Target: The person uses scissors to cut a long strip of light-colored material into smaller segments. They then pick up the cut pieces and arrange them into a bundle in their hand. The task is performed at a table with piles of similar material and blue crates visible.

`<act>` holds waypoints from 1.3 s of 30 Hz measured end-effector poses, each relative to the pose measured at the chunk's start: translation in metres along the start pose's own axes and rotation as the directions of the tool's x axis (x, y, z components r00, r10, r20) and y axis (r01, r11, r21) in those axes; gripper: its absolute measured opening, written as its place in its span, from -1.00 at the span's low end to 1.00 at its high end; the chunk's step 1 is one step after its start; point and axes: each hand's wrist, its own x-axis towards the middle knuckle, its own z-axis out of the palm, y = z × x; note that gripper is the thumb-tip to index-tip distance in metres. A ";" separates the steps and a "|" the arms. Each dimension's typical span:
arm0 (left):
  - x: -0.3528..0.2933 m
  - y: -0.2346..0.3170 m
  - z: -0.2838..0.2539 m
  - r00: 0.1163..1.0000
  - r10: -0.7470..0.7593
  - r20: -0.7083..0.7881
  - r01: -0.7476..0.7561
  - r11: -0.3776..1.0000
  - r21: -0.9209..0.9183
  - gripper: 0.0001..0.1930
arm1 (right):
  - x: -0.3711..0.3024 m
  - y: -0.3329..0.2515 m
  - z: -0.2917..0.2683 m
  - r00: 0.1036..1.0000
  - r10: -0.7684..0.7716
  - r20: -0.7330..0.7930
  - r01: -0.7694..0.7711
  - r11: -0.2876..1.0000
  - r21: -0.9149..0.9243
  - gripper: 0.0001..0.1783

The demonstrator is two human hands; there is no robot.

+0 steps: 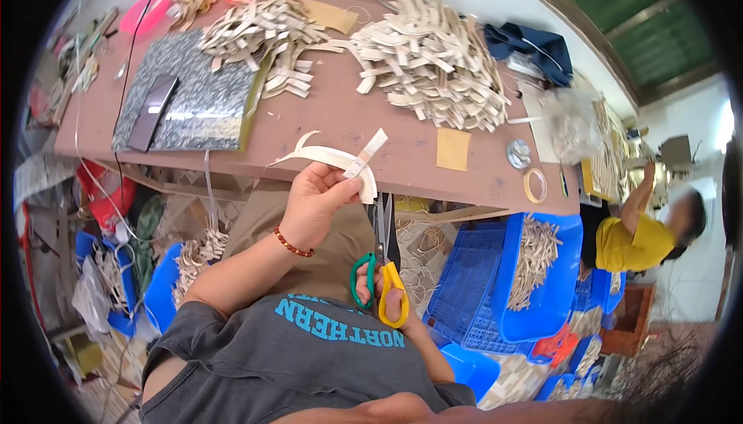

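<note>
Some cream strips [329,154] are pinched by the left hand [309,203] — right hand [378,285] holding scissors [380,249] near turquoise lettering [340,326].

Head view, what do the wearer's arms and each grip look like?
The left grip is ungloved, with a bracelet of small reddish-brown and amber beads at the wrist. The right grip is ungloved too, with no bracelet visible. Short dark-grey sleeves leave the forearms uncovered.
</note>
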 end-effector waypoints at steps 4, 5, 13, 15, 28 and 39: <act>-0.002 -0.003 -0.005 0.998 0.000 -0.058 -0.001 1.000 -0.012 -0.83 | 0.010 -0.010 0.003 0.999 0.042 -0.015 -0.043 0.997 -0.062 -0.10; -0.006 -0.004 -0.004 0.997 -0.008 -0.072 0.006 1.000 -0.026 -0.84 | 0.009 -0.014 0.004 0.999 0.047 -0.025 -0.049 0.996 -0.079 -0.10; -0.002 0.001 -0.012 0.997 0.005 -0.073 -0.009 0.998 -0.056 -0.83 | 0.031 -0.030 0.010 0.992 0.089 -0.085 -0.102 0.980 -0.172 -0.08; -0.002 0.002 -0.014 0.998 0.004 -0.067 -0.009 0.998 -0.069 -0.82 | 0.032 -0.031 0.011 0.989 0.106 -0.099 -0.124 0.972 -0.199 -0.08; -0.003 0.003 -0.021 0.999 -0.043 -0.033 0.042 0.998 -0.042 -0.76 | 0.034 -0.015 0.019 0.992 0.104 -0.070 -0.107 0.993 -0.042 -0.03; -0.002 0.000 -0.025 0.998 -0.057 0.002 0.057 0.997 -0.051 -0.77 | 0.029 -0.026 0.015 0.957 0.262 -0.120 -0.264 0.965 0.003 -0.04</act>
